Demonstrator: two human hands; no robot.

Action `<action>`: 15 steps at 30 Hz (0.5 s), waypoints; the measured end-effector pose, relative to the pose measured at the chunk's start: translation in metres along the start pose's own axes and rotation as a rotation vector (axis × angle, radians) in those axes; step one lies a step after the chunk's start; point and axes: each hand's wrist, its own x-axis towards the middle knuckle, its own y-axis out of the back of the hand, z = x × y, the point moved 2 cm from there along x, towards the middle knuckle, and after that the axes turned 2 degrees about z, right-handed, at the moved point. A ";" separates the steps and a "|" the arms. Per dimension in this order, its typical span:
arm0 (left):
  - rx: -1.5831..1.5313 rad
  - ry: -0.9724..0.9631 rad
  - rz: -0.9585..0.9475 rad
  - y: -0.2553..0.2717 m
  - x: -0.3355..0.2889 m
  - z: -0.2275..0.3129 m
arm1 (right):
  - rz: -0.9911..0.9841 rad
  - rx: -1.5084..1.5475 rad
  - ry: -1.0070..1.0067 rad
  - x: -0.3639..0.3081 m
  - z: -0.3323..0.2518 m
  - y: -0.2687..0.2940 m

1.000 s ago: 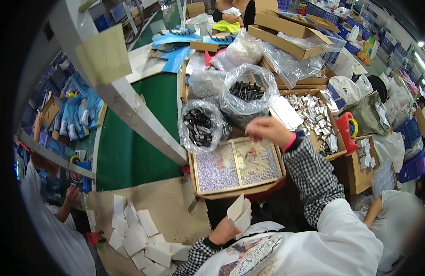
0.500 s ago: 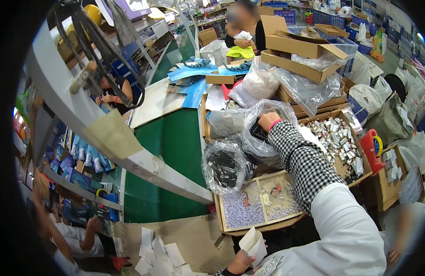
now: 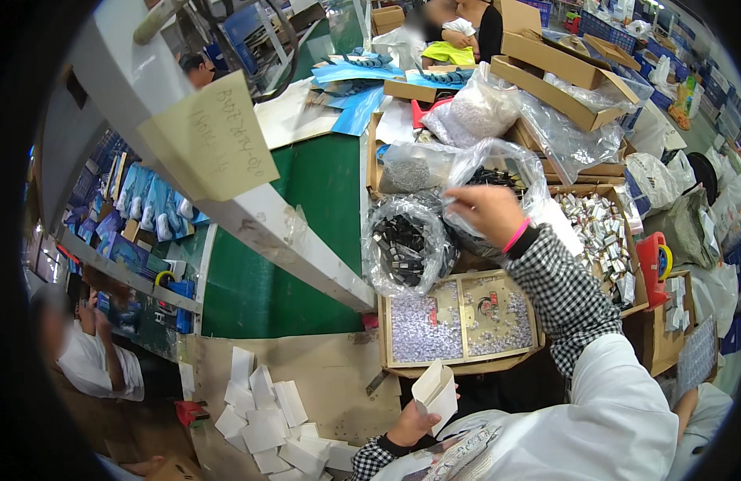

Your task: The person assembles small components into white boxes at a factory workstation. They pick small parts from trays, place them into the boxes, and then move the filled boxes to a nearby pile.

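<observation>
Low in the view, my left hand (image 3: pixel 410 425) grips a small white box (image 3: pixel 437 398) whose top end stands open. My right hand (image 3: pixel 492 212) is over the clear plastic bags, its fingers pinched together; whatever they hold, if anything, is too small to make out. Just behind it a clear bag (image 3: pixel 534 172) holds small black parts (image 3: pixel 498 178). To its left, an open clear bag (image 3: pixel 372 216) contains more black pieces (image 3: pixel 401 250). Below the hand lies a shallow wooden tray (image 3: pixel 464 329) split in two, with many tiny pale parts in both halves.
A pile of white boxes (image 3: pixel 266 429) lies on cardboard (image 3: pixel 346 353) at lower left. A carton of small white-and-silver parts (image 3: pixel 599 232) stands right. A grey metal post (image 3: pixel 306 256) slants across a green belt (image 3: pixel 282 280). Other people are at left and at the back.
My right hand has come up out of the bag of black parts, toward me. The left hand still holds the white box, now slightly higher. The whole view has shifted a little.
</observation>
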 end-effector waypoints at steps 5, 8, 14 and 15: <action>-0.013 -0.014 0.041 0.001 -0.007 0.003 | -0.225 0.096 0.010 -0.009 -0.029 -0.088; -0.027 -0.023 0.061 0.008 -0.013 -0.001 | -0.500 -0.024 -0.110 -0.012 -0.025 -0.137; -0.076 -0.051 0.051 0.022 -0.018 -0.009 | -0.543 -0.329 -0.029 -0.025 -0.031 -0.185; -0.054 -0.060 0.041 0.023 -0.017 -0.009 | -0.534 -0.352 -0.061 -0.022 -0.033 -0.190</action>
